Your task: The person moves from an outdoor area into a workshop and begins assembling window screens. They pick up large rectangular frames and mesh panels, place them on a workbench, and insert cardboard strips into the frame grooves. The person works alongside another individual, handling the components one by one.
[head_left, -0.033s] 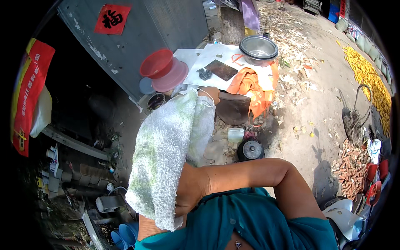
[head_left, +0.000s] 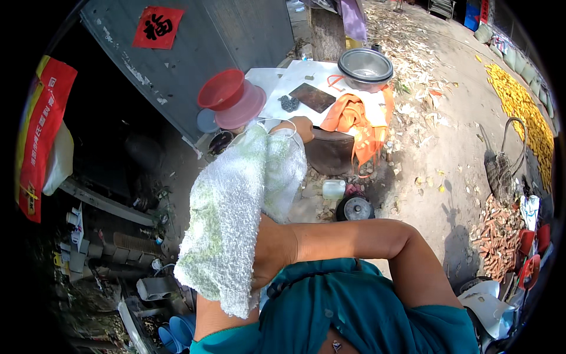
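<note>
A white terry towel (head_left: pixel 227 218) with pale green patches lies draped over my left forearm. My right hand (head_left: pixel 274 251) reaches across my body and grips the towel near my elbow; its fingertips are behind the cloth. Beyond the towel's far end shows my left hand (head_left: pixel 302 128), closed with its fingers curled, in front of the white-topped table (head_left: pixel 277 105). A thin white band (head_left: pixel 282 120) circles its wrist. Whatever the left hand may hold is hidden.
On the table are an orange cloth bag (head_left: pixel 356 121), a dark flat board (head_left: pixel 313 98), a dark scrubber (head_left: pixel 289 104) and metal basins (head_left: pixel 365 66). Red and pink plastic basins (head_left: pixel 221 89) stand left. A black lidded pot (head_left: pixel 355 208) sits on the ground near me.
My left hand has shifted slightly right. The towel's near edge has risen a little, and its far part has spread and bunched differently. My right hand keeps its grip.
</note>
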A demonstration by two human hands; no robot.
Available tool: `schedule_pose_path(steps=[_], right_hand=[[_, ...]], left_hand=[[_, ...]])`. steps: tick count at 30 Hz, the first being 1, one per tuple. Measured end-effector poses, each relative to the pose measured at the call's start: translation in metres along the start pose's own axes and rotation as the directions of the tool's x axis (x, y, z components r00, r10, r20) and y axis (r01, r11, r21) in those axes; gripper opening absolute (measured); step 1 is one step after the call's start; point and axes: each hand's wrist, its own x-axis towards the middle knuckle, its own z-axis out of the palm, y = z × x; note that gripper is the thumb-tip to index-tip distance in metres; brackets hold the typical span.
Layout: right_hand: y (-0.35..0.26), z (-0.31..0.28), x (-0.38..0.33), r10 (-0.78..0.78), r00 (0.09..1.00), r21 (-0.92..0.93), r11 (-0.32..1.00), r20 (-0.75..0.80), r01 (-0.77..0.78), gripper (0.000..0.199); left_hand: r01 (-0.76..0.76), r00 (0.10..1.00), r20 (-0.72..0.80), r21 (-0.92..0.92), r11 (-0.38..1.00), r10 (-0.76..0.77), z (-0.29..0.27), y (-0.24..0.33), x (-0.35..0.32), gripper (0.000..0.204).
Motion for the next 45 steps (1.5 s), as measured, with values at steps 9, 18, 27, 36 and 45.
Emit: schedule_pose_path(steps=[9, 18, 27, 36, 45], right_hand=[[0.131, -0.168, -0.037, 0.203, 0.715, -0.393, 0.72, -0.669, -0.572, 0.022], [0.125, -0.073, 0.001, 0.902, 0.429, 0.984, 0.113, -0.044, -0.136, 0.033], [-0.038, 0.0, 0.005, 0.709, 0.463, 0.791, -0.219, 0.531, -0.572, 0.069], [0.057, -0.103, 0.023, 0.812, 0.583, 0.892, 0.256, 0.011, -0.372, 0.037], [0.088, -0.099, 0.018, 0.862, 0.45, 0.906, -0.026, 0.234, -0.422, 0.019]], left_hand=[[0.634, 0.651, 0.657, -0.197, 0.747, -0.379, 0.033, -0.025, 0.09, 0.037], [0.235, 0.365, -0.85, -0.311, 0.921, -0.38, 0.003, -0.034, 0.144, 0.046], [0.279, 0.795, -0.557, 0.689, 0.669, 0.242, -0.085, -0.065, 0.11, 0.046], [0.084, 0.979, 0.1, -0.992, -0.095, -0.176, -0.012, -0.005, -0.008, 0.075], [0.278, 0.875, 0.045, -0.861, 0.425, -0.481, -0.028, -0.051, -0.005, 0.046]])
